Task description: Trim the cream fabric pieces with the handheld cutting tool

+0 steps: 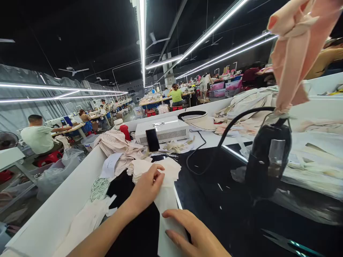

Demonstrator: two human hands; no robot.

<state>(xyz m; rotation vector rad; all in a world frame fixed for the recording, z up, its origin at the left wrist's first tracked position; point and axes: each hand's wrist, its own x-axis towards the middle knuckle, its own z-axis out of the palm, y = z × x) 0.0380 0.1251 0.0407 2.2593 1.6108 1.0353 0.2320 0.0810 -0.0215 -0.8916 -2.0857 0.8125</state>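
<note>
In the head view my left hand (147, 186) is over a stack of cream fabric pieces (140, 168), fingers curled and tips on the top fabric at its right edge. My right hand (197, 233) rests on a long pale strip (168, 228) that runs toward me over the black table surface; its fingers are apart, and the palm is cut off by the frame's lower edge. The strip's far end meets the cream fabric piece (171, 169) under my left fingertips. How firmly the left fingers hold the cloth is partly hidden.
A corded black electric cutter (268, 157) with peach cloth (292, 60) tied above stands at right. Scissors (288, 242) lie lower right. A white vented box (163, 130), phone (152, 140), visor (199, 120) and green elastic loops (99, 189) lie around. Co-workers sit beyond the white side wall (61, 200).
</note>
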